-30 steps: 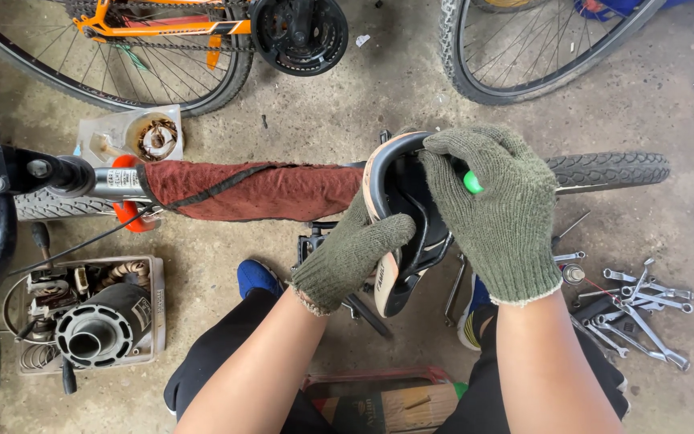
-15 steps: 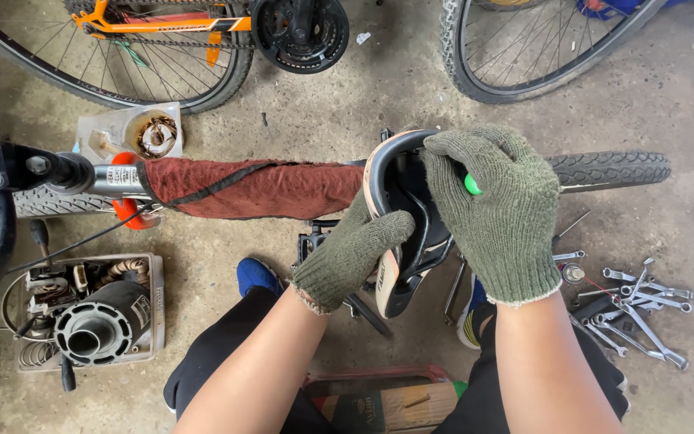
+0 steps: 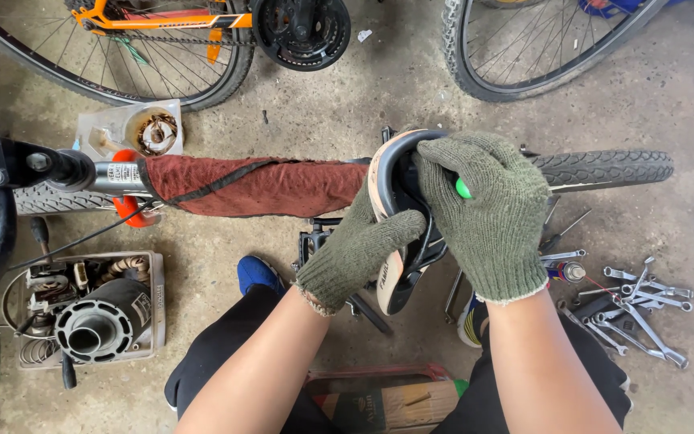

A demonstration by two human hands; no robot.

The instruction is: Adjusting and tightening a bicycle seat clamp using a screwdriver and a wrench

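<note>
Both my hands wear green knit gloves. My left hand (image 3: 361, 245) clasps the side of a black bicycle saddle (image 3: 396, 210) that is tipped on its edge, its pale underside showing. My right hand (image 3: 487, 209) is curled over the top of the saddle and grips a tool with a green handle tip (image 3: 463, 189); the rest of the tool is hidden under the glove. The saddle sits at the end of a bike frame tube wrapped in a dark red cloth (image 3: 259, 186).
Several wrenches (image 3: 632, 301) lie on the concrete at right. A tray of motor parts (image 3: 90, 313) sits at left, a small container (image 3: 134, 128) above it. Bicycle wheels (image 3: 540, 48) and an orange frame (image 3: 162, 18) stand beyond. A black pedal (image 3: 319, 237) is below the tube.
</note>
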